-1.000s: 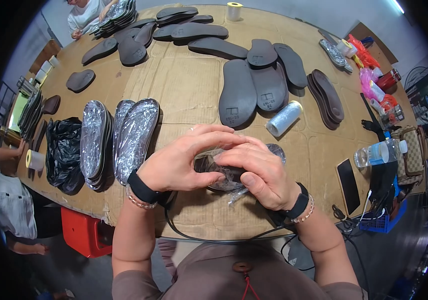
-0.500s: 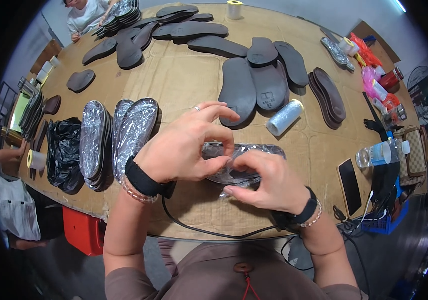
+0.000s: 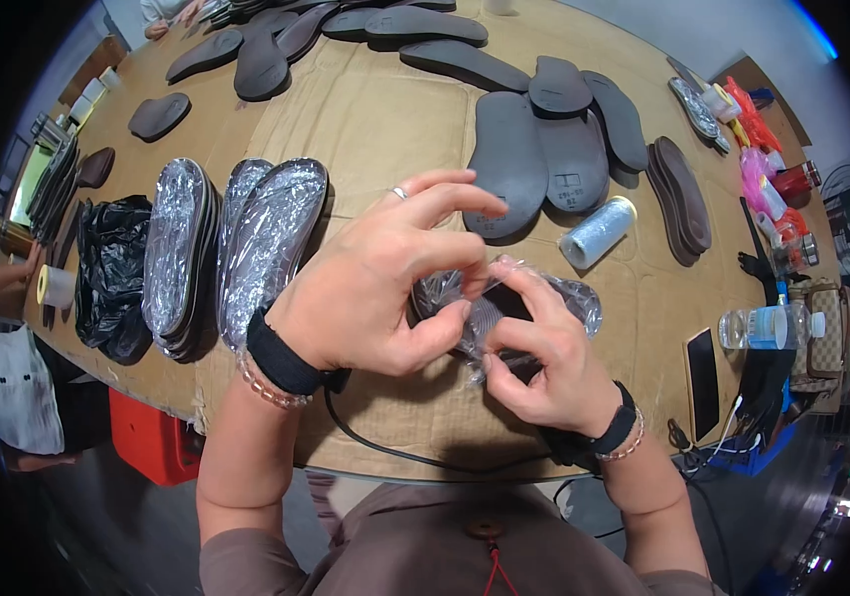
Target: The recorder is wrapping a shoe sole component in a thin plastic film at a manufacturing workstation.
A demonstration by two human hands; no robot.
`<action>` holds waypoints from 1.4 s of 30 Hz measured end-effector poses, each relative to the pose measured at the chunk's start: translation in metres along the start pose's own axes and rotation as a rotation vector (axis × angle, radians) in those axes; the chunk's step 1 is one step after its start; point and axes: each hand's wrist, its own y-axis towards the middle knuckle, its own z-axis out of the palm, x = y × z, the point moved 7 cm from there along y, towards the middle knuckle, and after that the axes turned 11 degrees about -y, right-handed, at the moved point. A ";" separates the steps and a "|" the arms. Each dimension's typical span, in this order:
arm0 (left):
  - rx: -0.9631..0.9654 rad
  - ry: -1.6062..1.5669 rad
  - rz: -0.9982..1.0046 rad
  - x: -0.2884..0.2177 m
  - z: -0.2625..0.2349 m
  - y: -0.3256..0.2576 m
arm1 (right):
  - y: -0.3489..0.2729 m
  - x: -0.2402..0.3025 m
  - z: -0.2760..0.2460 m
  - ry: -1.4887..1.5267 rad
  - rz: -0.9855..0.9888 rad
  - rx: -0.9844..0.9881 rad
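Note:
A dark shoe sole (image 3: 519, 303) lies crosswise before me under crinkled clear plastic film (image 3: 582, 303), partly covered by both hands. My left hand (image 3: 370, 283) is over its left end, thumb and index finger pinched on the film and the other fingers raised. From the right, my right hand (image 3: 554, 363) closes thumb and middle finger on a gathered bit of film at the near edge. Its index finger reaches across the top of the sole. Just beyond stands a tilted roll of clear film (image 3: 599, 233), lying on its side next to loose dark soles (image 3: 506, 164).
Film-wrapped soles (image 3: 274, 238) and a black plastic bag (image 3: 117, 278) lie at the left. A phone (image 3: 703, 385), a water bottle (image 3: 771, 326) and cables are at the right. A black cable (image 3: 415, 452) runs along the table's near edge. Another person's hand (image 3: 157, 30) shows far left.
My right index finger has stretched forward over the sole, and the right hand has shifted slightly. The film is bunched up more between my hands. The whole view has shifted a little.

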 end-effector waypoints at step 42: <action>-0.093 -0.007 0.083 0.013 0.003 -0.003 | 0.003 0.012 -0.011 -0.083 0.067 -0.152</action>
